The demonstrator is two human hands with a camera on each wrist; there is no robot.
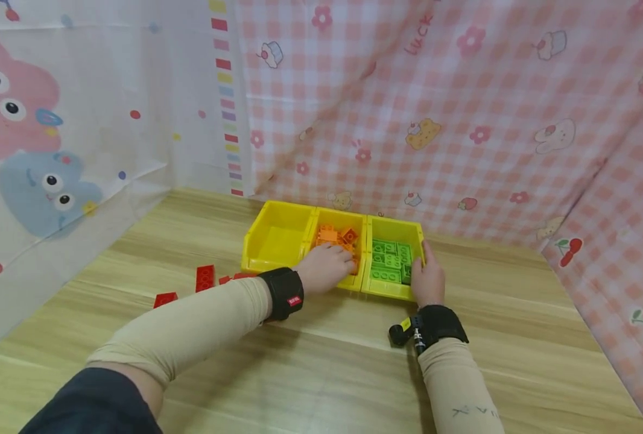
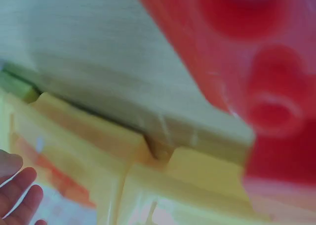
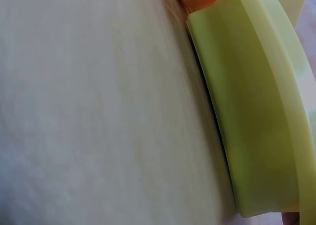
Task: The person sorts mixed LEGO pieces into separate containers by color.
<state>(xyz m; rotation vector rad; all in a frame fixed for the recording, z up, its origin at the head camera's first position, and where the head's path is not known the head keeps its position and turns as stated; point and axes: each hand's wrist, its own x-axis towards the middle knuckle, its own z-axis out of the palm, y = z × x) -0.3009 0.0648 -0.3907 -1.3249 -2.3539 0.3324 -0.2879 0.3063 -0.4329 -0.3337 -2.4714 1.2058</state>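
My left hand [image 1: 327, 267] reaches into the middle yellow bin [image 1: 363, 272], over its orange bricks [image 1: 328, 234]. In the left wrist view, the fingers [image 2: 20, 185] are slightly bent and apart, with nothing visible between them; the fingertips are partly hidden in the head view. At the right end, my right hand [image 1: 429, 282] holds the side wall of the right yellow bin [image 1: 392, 290], thumb near the front corner and fingers along the outside. Green bricks [image 1: 391, 260] lie packed in that bin. The right wrist view mostly shows the bin's front wall [image 3: 247, 106].
A left yellow bin [image 1: 283, 241] without bricks adjoins the middle one. Several red bricks [image 1: 204, 278] lie on the wooden table [image 1: 321, 374] left of the bins, some behind my left forearm. Patterned cloth [image 1: 386, 108] hangs behind and at both sides.
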